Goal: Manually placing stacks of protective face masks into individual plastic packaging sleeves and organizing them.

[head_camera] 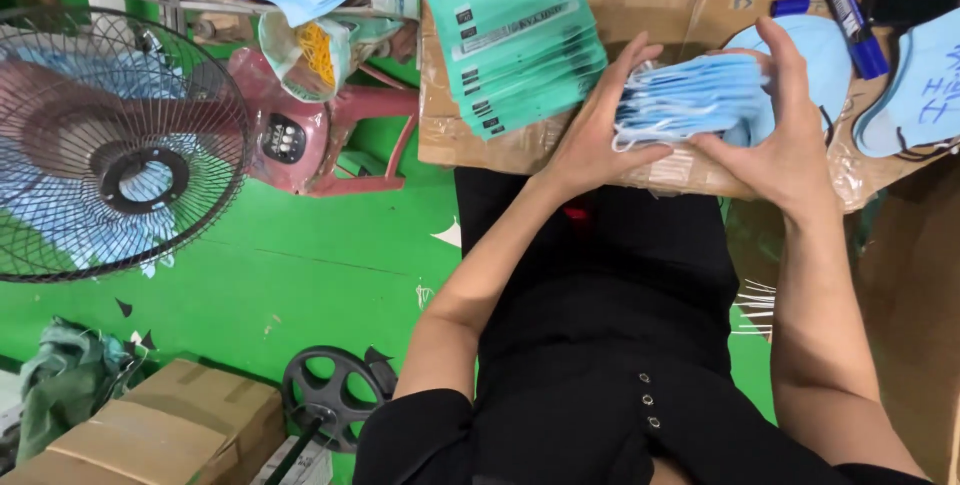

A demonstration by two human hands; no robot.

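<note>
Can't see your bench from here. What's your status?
Left hand and right hand clamp a stack of blue face masks. Green packets lie beside. Nothing blocking.

A fanned stack of flat teal packets (520,40) lies on the far side of the desk (470,140), left of the hands. Each packet is rectangular, with a white label strip and small dark marks along the edge. The desk surface itself is brown cardboard under clear wrap. On the floor, near left, stands a closed brown cardboard box (160,430). Far left of centre, a clear plastic bag (310,55) with a yellow printed patch hangs near the fan.
</note>
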